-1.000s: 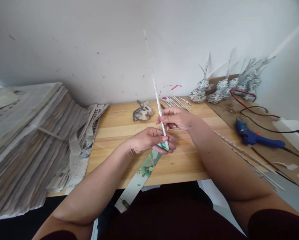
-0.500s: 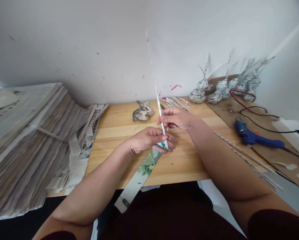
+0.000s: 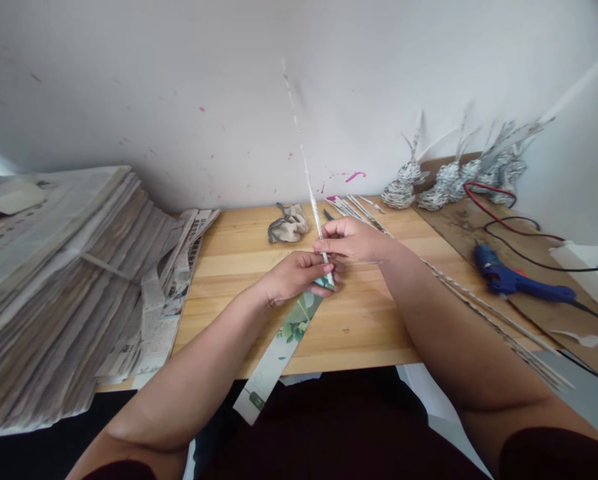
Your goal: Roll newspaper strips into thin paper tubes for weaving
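Observation:
A long thin rolled paper tube (image 3: 305,160) rises from my hands, its far tip pointing up towards the wall. My left hand (image 3: 299,275) pinches its lower end between thumb and fingers. There the tube meets a green-and-white printed paper strip (image 3: 283,347), which slants down to the left past the table edge. Just above, my right hand (image 3: 351,239) is closed round the tube with thumb and fingertips. Some of the fingers on both hands are hidden behind the tube and strip.
Tied newspapers (image 3: 53,300) are stacked at the left beside loose newspaper strips (image 3: 179,280). A crumpled cloth (image 3: 289,223) lies at the back of the wooden table (image 3: 219,267). To the right are rolled paper sticks (image 3: 493,317), a blue glue gun (image 3: 523,283), a cable, and woven paper figures (image 3: 399,183).
My right hand has slid slightly down the tube, nearer my left hand. The tube's tip leans a little further left. The whole view has shifted slightly.

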Available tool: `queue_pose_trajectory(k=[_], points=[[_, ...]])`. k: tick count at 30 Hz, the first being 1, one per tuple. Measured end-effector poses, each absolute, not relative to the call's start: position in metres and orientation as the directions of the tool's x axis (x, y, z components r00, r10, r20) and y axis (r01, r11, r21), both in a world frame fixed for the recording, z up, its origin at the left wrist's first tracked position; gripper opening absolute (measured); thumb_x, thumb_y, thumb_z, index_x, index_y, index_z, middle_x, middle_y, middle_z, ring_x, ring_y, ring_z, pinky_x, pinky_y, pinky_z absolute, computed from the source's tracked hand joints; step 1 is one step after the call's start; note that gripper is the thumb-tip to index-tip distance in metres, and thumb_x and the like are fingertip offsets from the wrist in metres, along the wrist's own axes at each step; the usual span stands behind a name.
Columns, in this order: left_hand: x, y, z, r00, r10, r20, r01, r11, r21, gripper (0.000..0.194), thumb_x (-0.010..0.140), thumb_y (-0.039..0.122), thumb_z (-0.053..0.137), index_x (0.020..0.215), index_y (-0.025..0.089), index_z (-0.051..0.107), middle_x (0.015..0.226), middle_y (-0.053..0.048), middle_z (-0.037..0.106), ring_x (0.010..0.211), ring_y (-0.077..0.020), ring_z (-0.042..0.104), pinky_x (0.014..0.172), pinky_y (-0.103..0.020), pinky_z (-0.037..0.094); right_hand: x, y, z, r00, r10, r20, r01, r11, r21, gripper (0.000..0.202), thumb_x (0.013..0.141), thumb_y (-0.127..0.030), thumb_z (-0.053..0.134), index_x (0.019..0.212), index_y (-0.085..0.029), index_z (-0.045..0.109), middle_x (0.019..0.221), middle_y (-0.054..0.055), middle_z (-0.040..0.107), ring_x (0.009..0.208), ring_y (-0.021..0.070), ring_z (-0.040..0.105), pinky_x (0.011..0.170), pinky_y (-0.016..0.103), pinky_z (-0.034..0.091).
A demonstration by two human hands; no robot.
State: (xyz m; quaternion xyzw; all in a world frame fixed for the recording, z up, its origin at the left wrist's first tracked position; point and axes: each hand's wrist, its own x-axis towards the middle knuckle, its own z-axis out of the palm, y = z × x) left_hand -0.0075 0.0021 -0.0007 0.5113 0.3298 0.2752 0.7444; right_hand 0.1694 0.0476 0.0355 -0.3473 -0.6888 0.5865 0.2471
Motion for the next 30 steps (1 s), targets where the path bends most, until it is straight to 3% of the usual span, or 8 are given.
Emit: queue_pose_trajectory(k=[8,11,13,16,24,30], points=[[-0.006,0.0,0.01,0.401,0.892,-0.211,-0.053,0.253,0.966,0.03,0.067,0.029,0.082,0.09,0.013,0.073,0.091,-0.008,0.07,0.076,-0.015,0.066,0.067,-0.03,0.058,0.16,0.043,0.041,-0.521,0.852,0.06,0.239,0.213,-0.947,0.036,0.08,-0.047,0.07,0.066,-0.017,0.056,0.055,-0.004,0.052,0.051,0.0083,0.047,0.048,0.023,0.035],[-0.006,0.002,0.012,0.307,0.932,-0.192,-0.109,0.235,0.966,0.034,0.061,0.031,0.086,0.086,0.012,0.072,0.078,-0.005,0.068,0.069,-0.0128,0.064,0.063,-0.026,0.056,0.159,0.044,0.038,-0.488,0.869,0.082,0.175,0.189,-0.966,0.028,0.079,-0.042,0.073,0.084,-0.017,0.063,0.072,0.0,0.061,0.065,0.0105,0.056,0.059,0.024,0.045],[-0.008,0.005,0.014,0.239,0.956,-0.167,-0.176,0.212,0.961,0.037,0.057,0.032,0.088,0.084,0.012,0.072,0.075,-0.004,0.068,0.066,-0.0124,0.063,0.06,-0.025,0.055,0.159,0.045,0.034,-0.507,0.86,0.059,0.14,0.15,-0.979,0.035,0.073,-0.035,0.079,0.098,-0.017,0.063,0.086,0.003,0.066,0.078,0.013,0.062,0.071,0.026,0.051],[-0.013,0.01,0.017,0.153,0.978,-0.141,-0.264,0.178,0.948,0.039,0.055,0.033,0.09,0.084,0.013,0.073,0.077,-0.003,0.07,0.065,-0.0115,0.064,0.06,-0.024,0.055,0.157,0.046,0.025,-0.564,0.826,0.015,0.151,0.121,-0.981,0.043,0.068,-0.027,0.083,0.103,-0.018,0.06,0.094,0.004,0.069,0.087,0.0156,0.065,0.078,0.029,0.053],[-0.024,0.017,0.016,0.104,0.991,-0.088,-0.248,0.111,0.962,0.038,0.062,0.039,0.085,0.091,0.016,0.075,0.091,-0.006,0.073,0.071,-0.0119,0.067,0.058,-0.02,0.054,0.147,0.044,0.024,-0.431,0.902,0.017,0.101,0.067,-0.993,0.026,0.073,-0.029,0.077,0.092,-0.016,0.064,0.072,0.0,0.065,0.06,0.0089,0.057,0.055,0.021,0.044],[-0.027,0.021,0.014,0.05,0.997,-0.06,-0.232,0.07,0.97,0.04,0.062,0.037,0.085,0.095,0.017,0.074,0.092,-0.005,0.074,0.072,-0.0116,0.067,0.062,-0.021,0.054,0.139,0.039,0.025,-0.31,0.95,0.027,0.081,0.054,-0.995,0.028,0.071,-0.037,0.077,0.083,-0.016,0.064,0.064,-0.002,0.061,0.052,0.0078,0.05,0.047,0.021,0.037]])
